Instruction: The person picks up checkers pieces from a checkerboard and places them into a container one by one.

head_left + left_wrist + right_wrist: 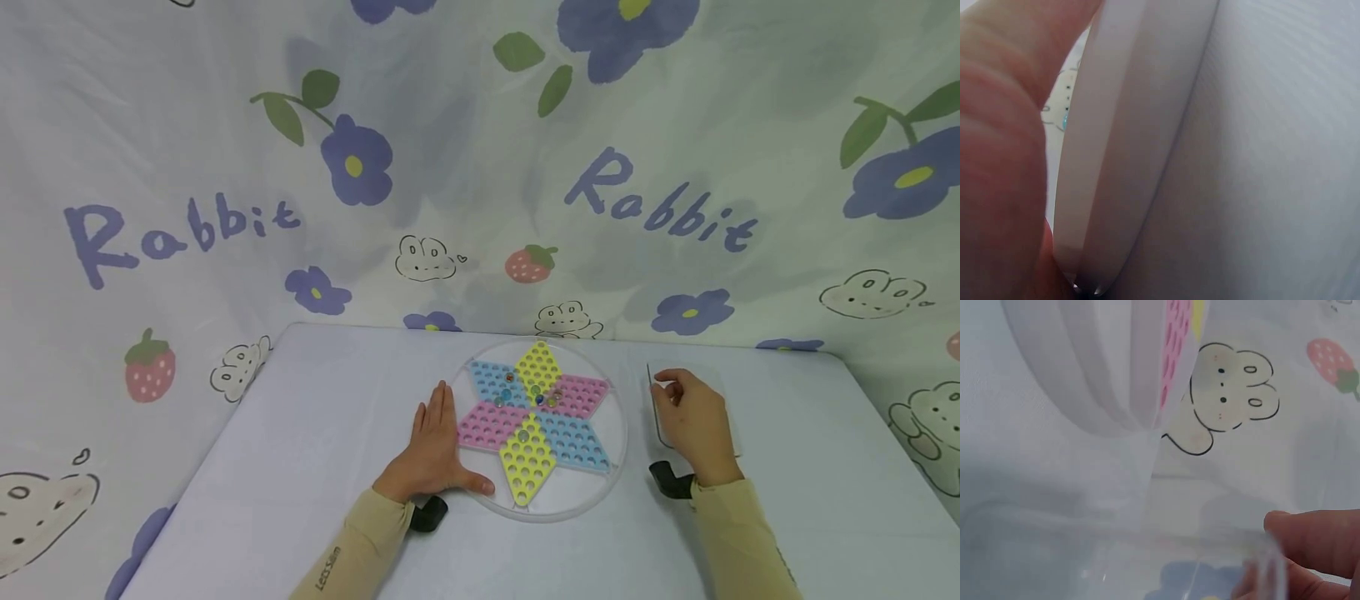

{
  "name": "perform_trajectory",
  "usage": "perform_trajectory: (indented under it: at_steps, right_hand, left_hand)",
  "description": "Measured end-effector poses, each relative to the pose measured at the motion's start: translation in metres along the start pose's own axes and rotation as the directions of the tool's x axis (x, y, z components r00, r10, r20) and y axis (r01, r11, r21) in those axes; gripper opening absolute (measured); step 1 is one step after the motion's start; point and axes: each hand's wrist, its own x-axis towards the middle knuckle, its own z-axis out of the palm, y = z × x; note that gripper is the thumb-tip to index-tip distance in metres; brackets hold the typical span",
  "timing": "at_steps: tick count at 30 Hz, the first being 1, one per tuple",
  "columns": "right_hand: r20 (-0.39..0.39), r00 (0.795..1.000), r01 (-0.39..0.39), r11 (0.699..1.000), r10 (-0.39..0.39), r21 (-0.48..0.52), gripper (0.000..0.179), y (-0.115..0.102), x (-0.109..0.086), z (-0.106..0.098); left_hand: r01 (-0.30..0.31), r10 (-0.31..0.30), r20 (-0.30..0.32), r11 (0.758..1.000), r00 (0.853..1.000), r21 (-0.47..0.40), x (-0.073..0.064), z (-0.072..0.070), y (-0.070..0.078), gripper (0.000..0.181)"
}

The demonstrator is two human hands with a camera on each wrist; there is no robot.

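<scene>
My left hand [433, 446] rests against the left rim of a round white Chinese checkers board [467, 479]. Its fingers lie straight along the rim, and the thumb reaches over the near edge. Several glass marbles [523, 436] sit in holes around the middle of the star, which has yellow, pink and blue points. To the right of the board, my right hand [696, 421] pinches the far left corner of a clear plastic box [1235, 540], with thumb and curled fingers at the rim. That hand covers much of the box in the head view.
A white cloth covers the table [315, 467]. Behind it hangs a printed curtain [465, 183] with flowers, strawberries, rabbits and lettering. Dark wrist-worn pieces show below each hand. The box stands a short way from the board's right rim.
</scene>
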Motion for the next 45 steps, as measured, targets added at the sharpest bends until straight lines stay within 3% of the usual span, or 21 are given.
perform_trajectory:
  at_steps: [26,45]
  right_hand:
    - [0.037,0.995,0.087,0.996,-0.088,0.037,0.021,-0.036,-0.015,0.018]
    - [0.108,0.989,0.092,0.994,-0.098,0.061,0.022,-0.058,-0.026,0.034]
  left_hand:
    - [-0.002,0.002,0.002,1.000,1.000,0.007,0.001,0.002,-0.003,0.154]
    - [-0.012,0.012,-0.001,1.000,1.000,-0.002,0.000,-0.001,-0.001,0.152]
